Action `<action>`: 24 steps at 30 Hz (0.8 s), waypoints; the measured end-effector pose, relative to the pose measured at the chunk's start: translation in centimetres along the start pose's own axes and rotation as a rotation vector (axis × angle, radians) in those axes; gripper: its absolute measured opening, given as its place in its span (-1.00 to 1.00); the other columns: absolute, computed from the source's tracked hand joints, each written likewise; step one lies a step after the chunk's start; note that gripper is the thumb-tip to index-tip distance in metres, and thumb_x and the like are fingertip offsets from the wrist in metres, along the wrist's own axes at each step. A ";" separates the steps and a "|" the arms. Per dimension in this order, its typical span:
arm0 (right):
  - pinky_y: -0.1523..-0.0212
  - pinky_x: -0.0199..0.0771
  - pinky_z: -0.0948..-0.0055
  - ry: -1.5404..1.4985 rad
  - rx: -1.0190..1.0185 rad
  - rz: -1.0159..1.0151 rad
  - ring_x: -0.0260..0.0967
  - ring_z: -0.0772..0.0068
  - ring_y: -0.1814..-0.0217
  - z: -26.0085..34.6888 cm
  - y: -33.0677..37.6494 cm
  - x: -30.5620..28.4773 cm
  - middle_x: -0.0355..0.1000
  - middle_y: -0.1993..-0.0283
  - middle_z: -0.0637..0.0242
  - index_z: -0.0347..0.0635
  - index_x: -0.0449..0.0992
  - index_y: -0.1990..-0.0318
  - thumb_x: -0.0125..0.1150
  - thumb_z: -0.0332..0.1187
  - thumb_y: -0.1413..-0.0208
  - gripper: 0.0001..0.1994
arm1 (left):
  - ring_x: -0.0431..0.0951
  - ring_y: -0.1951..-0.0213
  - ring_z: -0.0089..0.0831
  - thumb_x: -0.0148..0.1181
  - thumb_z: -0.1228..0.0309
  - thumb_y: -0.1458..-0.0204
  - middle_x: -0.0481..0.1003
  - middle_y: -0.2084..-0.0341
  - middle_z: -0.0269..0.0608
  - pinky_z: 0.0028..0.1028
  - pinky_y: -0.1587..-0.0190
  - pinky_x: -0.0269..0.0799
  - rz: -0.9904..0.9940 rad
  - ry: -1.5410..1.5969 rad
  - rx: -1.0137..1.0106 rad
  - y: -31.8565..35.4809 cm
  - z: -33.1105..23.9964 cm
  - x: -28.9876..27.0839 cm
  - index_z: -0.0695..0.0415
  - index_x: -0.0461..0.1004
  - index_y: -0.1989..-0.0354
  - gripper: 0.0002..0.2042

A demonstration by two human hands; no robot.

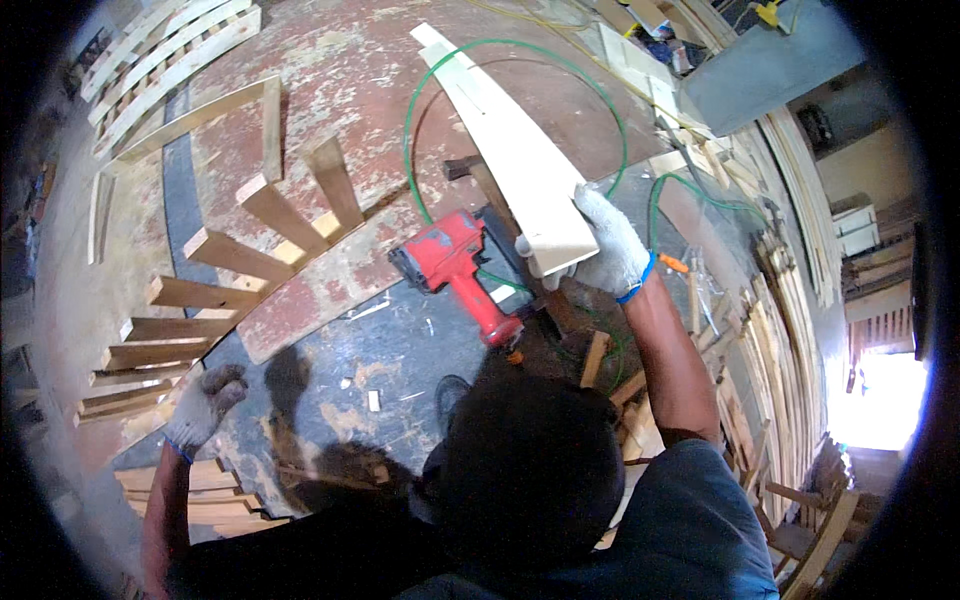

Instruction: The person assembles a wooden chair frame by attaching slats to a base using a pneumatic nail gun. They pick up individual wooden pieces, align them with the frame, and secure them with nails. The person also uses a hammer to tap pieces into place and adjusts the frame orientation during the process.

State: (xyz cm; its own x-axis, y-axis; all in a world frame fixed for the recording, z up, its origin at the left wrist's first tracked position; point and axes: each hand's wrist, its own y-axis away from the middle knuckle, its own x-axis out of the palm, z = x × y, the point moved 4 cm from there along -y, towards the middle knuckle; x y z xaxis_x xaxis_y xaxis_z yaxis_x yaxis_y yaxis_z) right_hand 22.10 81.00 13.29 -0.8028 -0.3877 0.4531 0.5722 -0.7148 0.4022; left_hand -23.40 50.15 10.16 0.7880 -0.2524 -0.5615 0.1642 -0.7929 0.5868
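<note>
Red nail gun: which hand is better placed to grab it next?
Probably the left hand: it looks empty. The right hand is nearer the red nail gun, but it grips long, pale lumber.

Below the nail gun, a dark head hid part of the worktop. Right of the gun, a pale board covered some fingers of the right hand; much farther right, glare washed out a bright opening. Left of the gun, the left hand was too blurred to show any grip.
</note>
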 end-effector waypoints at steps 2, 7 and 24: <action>0.39 0.59 0.19 0.200 0.009 0.086 0.59 0.08 0.21 -1.8 0.0 1.0 0.54 0.16 -0.04 -0.34 0.37 -0.18 -0.17 0.05 -0.35 -0.42 | 0.60 0.08 -0.41 0.23 0.31 -0.21 0.61 0.10 -0.15 -0.36 -0.03 0.51 0.066 0.214 0.009 -0.1 -4.4 0.2 0.25 0.47 -0.11 -0.63; 0.35 0.59 0.34 0.132 0.160 0.193 0.58 0.36 0.26 -7.7 -2.5 4.6 0.59 0.18 0.18 -0.27 0.52 -0.05 0.02 -0.19 -0.33 -0.65 | 0.56 -0.06 -0.28 0.13 0.07 -0.25 0.54 -0.06 -0.06 -0.34 -0.15 0.43 0.210 -0.089 0.177 -2.3 -14.0 1.4 0.14 0.44 -0.21 -0.52; 0.31 0.49 0.37 0.298 0.522 0.946 0.39 0.40 0.33 -20.7 2.8 16.1 0.39 0.35 0.31 -0.21 0.40 0.10 -0.02 -0.25 -0.28 -0.78 | 0.49 0.39 -0.52 0.30 0.16 -0.16 0.55 0.41 -0.30 -0.42 0.31 0.43 0.136 0.453 -0.026 -6.8 -13.1 6.9 0.19 0.56 0.21 -0.69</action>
State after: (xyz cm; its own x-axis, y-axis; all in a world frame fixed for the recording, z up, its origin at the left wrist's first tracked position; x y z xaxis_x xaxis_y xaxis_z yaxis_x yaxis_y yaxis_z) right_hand 7.33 60.68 5.25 0.0243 -0.8196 0.5724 0.9174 0.2458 0.3130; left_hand -11.35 61.04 9.93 0.9820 -0.0805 -0.1709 0.0522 -0.7539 0.6550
